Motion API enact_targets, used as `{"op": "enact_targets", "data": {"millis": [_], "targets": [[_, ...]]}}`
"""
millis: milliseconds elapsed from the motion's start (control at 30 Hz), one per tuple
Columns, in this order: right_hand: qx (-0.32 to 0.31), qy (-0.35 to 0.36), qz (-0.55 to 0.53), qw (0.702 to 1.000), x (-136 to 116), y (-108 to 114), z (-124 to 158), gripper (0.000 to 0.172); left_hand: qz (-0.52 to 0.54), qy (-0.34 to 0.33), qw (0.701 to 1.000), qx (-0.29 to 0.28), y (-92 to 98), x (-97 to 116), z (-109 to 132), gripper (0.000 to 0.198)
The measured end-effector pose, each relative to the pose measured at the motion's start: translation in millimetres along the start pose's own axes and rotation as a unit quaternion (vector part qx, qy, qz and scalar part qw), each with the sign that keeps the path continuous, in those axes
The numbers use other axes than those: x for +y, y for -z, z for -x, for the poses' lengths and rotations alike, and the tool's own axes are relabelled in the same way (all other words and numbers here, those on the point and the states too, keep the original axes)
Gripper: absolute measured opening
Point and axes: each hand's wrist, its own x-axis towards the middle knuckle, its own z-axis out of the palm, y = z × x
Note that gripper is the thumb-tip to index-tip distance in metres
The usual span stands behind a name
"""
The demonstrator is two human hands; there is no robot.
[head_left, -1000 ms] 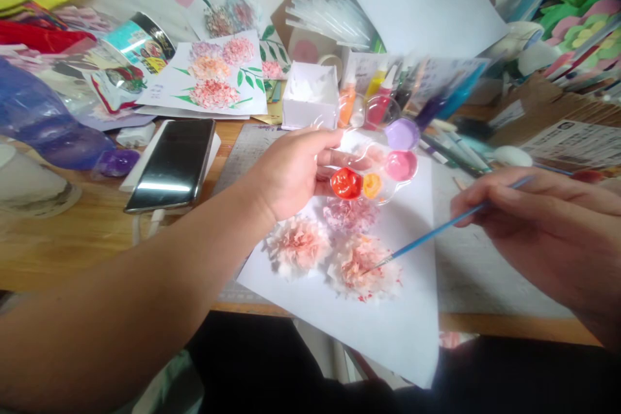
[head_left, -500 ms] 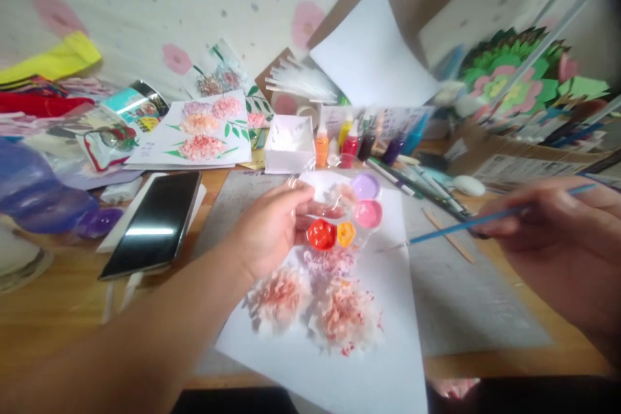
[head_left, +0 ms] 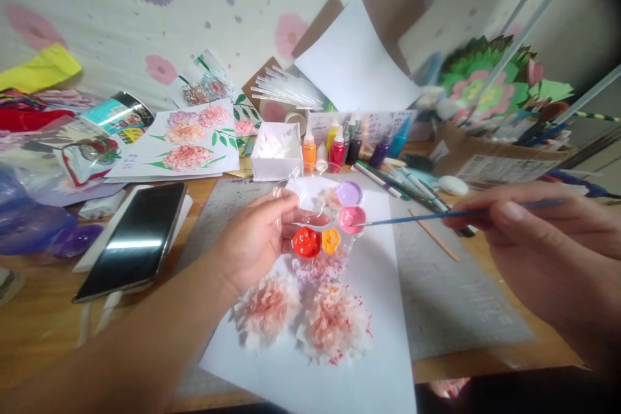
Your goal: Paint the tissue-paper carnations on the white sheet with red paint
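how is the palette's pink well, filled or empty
Filled, at least partly: pink paint spreads across it in the clear palette, by the tip of the paintbrush. I cannot tell how deep.

Left hand (head_left: 257, 226) bare; left forearm (head_left: 160, 323) also bare, widening from a narrower wrist. Right hand (head_left: 543, 233) bare. Dark clothing (head_left: 524, 396), near right, detail lost.
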Motion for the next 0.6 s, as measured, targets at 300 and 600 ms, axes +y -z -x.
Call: {"op": "enact_targets", "data": {"millis": [300, 600], "targets": [[0.073, -0.053, -0.075, 0.993, -0.2, 6.8, -4.1, 0.011, -0.003, -0.011, 1.000, -0.004, 0.8, -0.8, -4.4, 0.009], [-0.104, -0.126, -0.027, 0.986, 1.1, -17.1, 19.3, 0.008, 0.011, -0.028, 0.999, -0.020, 3.7, -4.5, -11.4, 0.007]]}}
